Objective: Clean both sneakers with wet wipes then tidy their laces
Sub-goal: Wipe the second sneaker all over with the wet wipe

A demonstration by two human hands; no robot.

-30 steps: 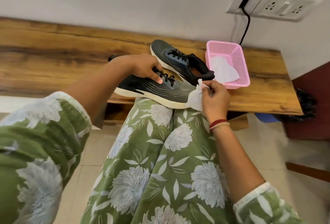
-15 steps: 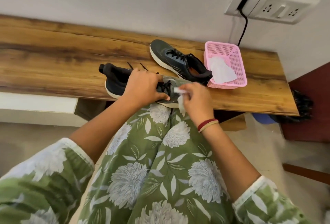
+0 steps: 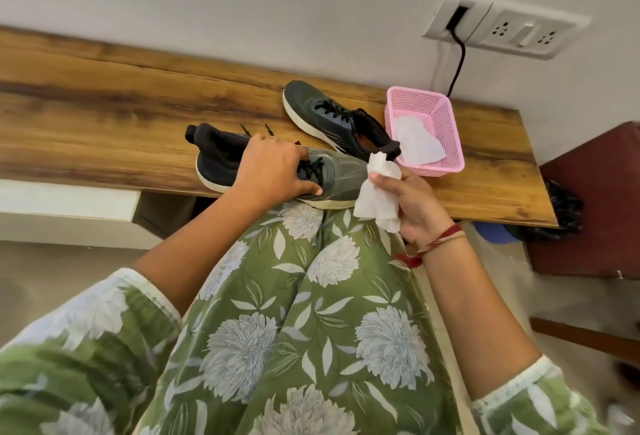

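Right hand [image 3: 415, 206] of mine is curled round a white, scrunched wipe [image 3: 379, 192], just beside the toe of the near sneaker [image 3: 343, 178]. I cannot tell if the wipe touches it. My left hand [image 3: 277, 171] lies on top of that sneaker, over its black laces [image 3: 313, 171], with the fingers bent down to hold it. The near sneaker sits at the front edge of the wooden tabletop [image 3: 104, 116], toe to the right, just above my knees. The other sneaker [image 3: 311, 105] stands behind it, toe pointing away to the left, its heel close to a pink basket [image 3: 446, 112]. A second wipe [image 3: 415, 143] lies in the basket. On the wall a black cord [image 3: 457, 64] hangs from a white socket [image 3: 512, 32].
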